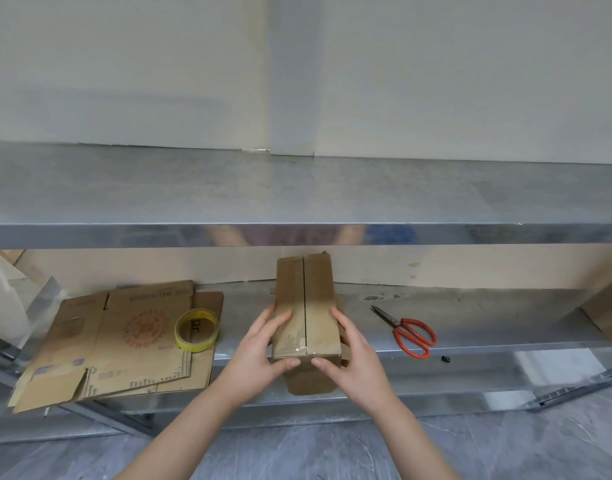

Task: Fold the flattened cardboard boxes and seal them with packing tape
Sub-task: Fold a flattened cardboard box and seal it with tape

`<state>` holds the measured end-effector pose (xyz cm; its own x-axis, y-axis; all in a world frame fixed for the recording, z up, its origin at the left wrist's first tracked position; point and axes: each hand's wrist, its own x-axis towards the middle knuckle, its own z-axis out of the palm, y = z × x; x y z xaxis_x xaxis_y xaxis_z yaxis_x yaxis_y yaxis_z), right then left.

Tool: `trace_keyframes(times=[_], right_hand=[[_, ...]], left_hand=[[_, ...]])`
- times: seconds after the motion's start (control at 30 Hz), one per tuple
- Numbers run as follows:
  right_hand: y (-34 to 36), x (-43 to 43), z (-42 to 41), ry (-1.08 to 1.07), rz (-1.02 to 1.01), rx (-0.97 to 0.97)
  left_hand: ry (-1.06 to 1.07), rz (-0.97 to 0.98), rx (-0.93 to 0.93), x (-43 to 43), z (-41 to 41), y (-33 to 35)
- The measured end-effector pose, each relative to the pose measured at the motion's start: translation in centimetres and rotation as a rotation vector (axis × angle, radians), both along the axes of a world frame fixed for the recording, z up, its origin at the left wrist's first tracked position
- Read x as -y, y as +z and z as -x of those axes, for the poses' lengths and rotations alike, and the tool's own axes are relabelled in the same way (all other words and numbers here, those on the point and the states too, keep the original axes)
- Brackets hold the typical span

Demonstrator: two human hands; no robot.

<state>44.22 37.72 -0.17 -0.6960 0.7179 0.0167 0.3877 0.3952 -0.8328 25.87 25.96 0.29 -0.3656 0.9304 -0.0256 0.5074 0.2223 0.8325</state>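
A folded brown cardboard box (306, 299) stands on the lower steel shelf (471, 317), its two top flaps meeting in a centre seam with clear tape over the near part. My left hand (259, 348) grips its left side, fingers on top and thumb on the near face. On the box's right side my right hand (349, 351) holds it the same way. A stack of flattened printed cardboard boxes (100, 344) lies to the left, with a yellow roll of packing tape (196, 329) resting on it.
Red-handled scissors (410, 332) lie on the shelf to the right of the box. The upper steel shelf (297, 192) overhangs the work area. More cardboard leans at the far right (606, 306). Grey tiled floor lies below.
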Motion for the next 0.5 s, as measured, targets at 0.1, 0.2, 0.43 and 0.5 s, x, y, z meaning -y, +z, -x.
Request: trace_keyframes(times=[0.1,0.2,0.43,0.5], right_hand=[[0.6,-0.4,0.2,-0.028,0.041,-0.077],[1.6,-1.3,0.8,-0.050,0.034,-0.118],[3.4,-3.5,2.3,-0.084,-0.005,-0.128],[3.6,-4.0,2.4,-0.086,0.003,-0.112]], left_hand=[[-0.009,-0.063,-0.027,-0.8,0.3,1.7],[-0.011,-0.119,-0.027,-1.9,0.9,3.4],[0.010,-0.177,0.014,-4.6,2.4,5.2],[0.028,-0.177,0.028,-5.0,2.5,5.0]])
